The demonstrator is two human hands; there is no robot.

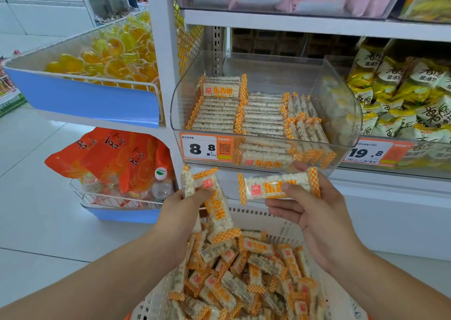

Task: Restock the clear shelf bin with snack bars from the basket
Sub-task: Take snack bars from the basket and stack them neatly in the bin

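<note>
I see the bin (341,114) part-filled on its shelf, so my right grip (314,212) pinches one bar (275,185) flat below its lip for stacking, while my left grip (180,212) clutches more bars (214,202) above the basket (280,224).

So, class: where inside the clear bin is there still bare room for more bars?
The clear bin is bare along its back, behind the stacked bars, and at its right end beside the upright bars. The front left is crowded.
</note>
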